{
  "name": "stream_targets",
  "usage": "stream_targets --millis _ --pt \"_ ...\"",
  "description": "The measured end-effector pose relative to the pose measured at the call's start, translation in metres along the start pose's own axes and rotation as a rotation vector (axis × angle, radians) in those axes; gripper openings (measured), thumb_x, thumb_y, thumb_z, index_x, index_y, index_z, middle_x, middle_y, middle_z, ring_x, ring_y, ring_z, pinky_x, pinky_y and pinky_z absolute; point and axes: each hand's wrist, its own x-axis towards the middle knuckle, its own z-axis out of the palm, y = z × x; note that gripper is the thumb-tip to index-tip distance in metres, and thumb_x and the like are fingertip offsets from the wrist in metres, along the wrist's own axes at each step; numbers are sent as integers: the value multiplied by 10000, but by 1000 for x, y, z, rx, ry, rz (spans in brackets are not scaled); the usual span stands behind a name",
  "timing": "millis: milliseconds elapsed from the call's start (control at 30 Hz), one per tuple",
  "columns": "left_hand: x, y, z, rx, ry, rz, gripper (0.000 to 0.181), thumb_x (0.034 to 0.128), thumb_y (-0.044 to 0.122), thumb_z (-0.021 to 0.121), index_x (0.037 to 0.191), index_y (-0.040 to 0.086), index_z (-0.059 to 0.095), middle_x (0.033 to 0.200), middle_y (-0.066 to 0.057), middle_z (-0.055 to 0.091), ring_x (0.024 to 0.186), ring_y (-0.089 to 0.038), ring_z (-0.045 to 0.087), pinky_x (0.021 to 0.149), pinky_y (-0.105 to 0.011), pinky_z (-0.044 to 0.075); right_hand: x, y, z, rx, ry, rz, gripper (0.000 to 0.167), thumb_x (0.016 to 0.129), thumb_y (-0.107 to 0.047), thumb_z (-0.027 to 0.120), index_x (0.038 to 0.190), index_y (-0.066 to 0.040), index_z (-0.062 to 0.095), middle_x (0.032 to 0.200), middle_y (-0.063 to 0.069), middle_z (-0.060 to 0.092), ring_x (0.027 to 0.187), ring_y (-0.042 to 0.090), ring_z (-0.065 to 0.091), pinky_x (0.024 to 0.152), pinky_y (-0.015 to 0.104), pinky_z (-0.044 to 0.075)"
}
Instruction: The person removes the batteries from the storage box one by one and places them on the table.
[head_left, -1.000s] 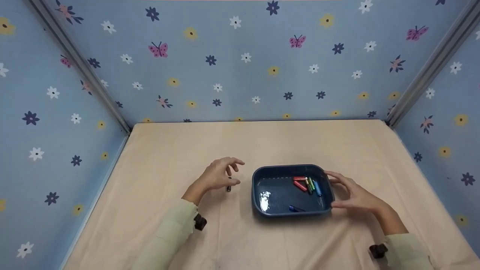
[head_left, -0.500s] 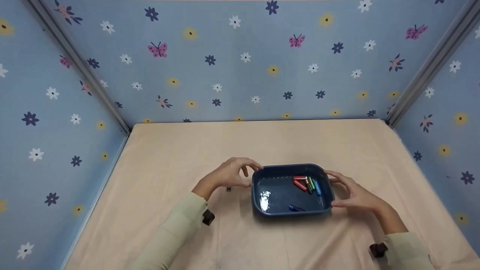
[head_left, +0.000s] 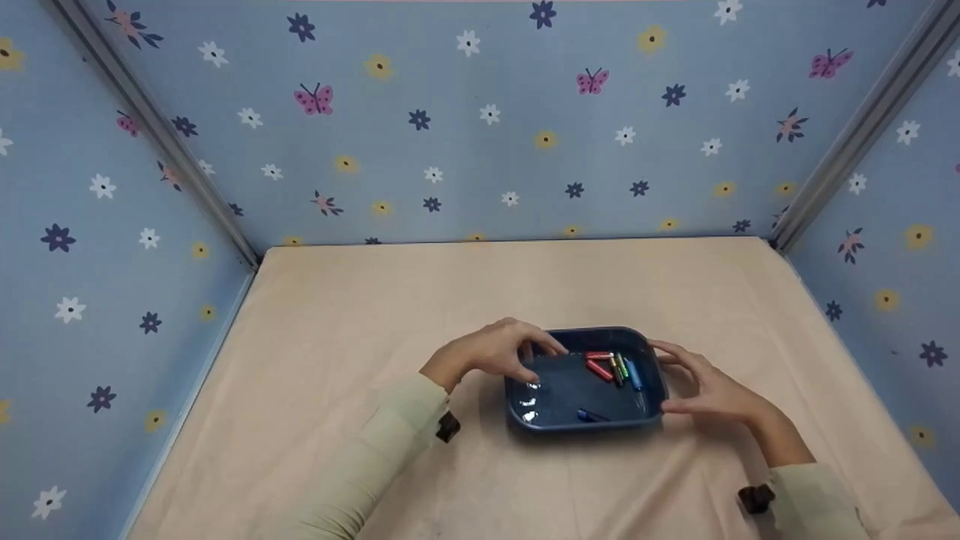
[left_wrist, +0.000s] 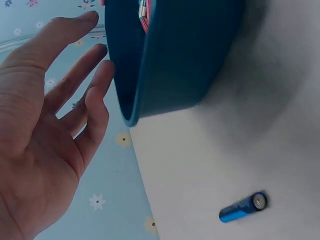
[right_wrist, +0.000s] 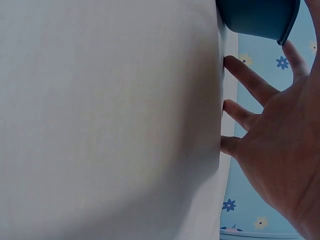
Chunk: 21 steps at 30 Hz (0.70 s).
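A dark blue rectangular box [head_left: 547,429] stands on the table, with several small coloured cylinders that look like batteries in it. Red ones [head_left: 599,370], a green one [head_left: 623,367] and a blue one [head_left: 635,376] lie by its right end; a dark blue one [head_left: 592,415] is near the front wall. My left hand [head_left: 502,351] is over the box's left end, fingers loosely spread and holding nothing. With fairly straight fingers my right hand [head_left: 712,390] touches the box's right side. In the left wrist view a blue battery [left_wrist: 243,207] lies on the table; my left arm hides it from the head view.
A pale cloth [head_left: 360,300] covers the table, with folds at the front. Blue flowered walls [head_left: 480,150] rise at the back and both sides, with grey metal posts [head_left: 855,127] at the corners.
My left hand has moved right, from beside the loose battery to over the box's left end. The right hand and the box have stayed in place.
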Motion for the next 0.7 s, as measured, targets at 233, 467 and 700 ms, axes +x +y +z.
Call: stream_targets --millis 233,467,700 --pt "22 8 5 17 -56 -8 529 988 114 864 1493 228 749 1474 -125 761 1054 -188 673 855 -243 563 0 1 0 1 -3 -9 1020 895 -261 919 1757 -318 376 1717 202 521 1612 569 392 1195 961 174" --pt "46 16 11 53 -111 -1 488 1001 70 832 1466 207 774 1436 -129 759 983 -143 653 808 -207 554 0 -1 0 -7 -9 10 1009 910 -294 908 1759 -338 365 1751 199 481 1617 570 383 1197 960 182" --pt "67 21 20 36 -191 24 485 982 -2 832 1434 171 793 1353 -187 797 841 -81 693 728 -161 544 1 1 -1 3 -1 -36 1015 907 -229 923 1762 -272 377 1765 179 473 1566 388 505 1217 927 224"
